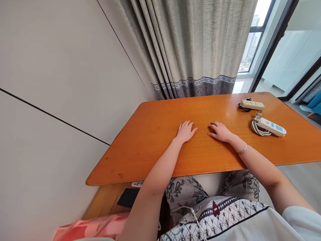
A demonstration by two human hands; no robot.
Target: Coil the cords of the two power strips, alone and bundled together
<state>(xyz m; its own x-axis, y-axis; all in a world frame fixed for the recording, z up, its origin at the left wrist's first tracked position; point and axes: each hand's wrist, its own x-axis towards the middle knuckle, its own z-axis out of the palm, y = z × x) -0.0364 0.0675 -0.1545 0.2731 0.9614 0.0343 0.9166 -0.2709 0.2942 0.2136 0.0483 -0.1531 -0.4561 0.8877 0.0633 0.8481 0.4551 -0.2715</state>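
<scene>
My left hand (186, 131) lies flat on the orange-brown wooden table (150, 134), fingers spread and nothing in it. To its right my right hand (219, 131) rests palm down on the same tabletop, fingers apart and holding nothing. A bracelet circles the right wrist. Right of that hand lies a white power strip (272, 126) with blue sockets, its white cable (260, 130) coiled at the near-left end. Behind it sits a cream power strip (252, 104) with a dark cord bunched at its left end. Neither hand touches the strips.
Below the table's left front edge, a dark phone-like slab (127, 197) lies on a wooden surface (105, 201) beside pink fabric (92, 227). A pale panelled wall (62, 67) borders the left side. Grey curtains (200, 43) hang behind the table, with a window (253, 43) farther right.
</scene>
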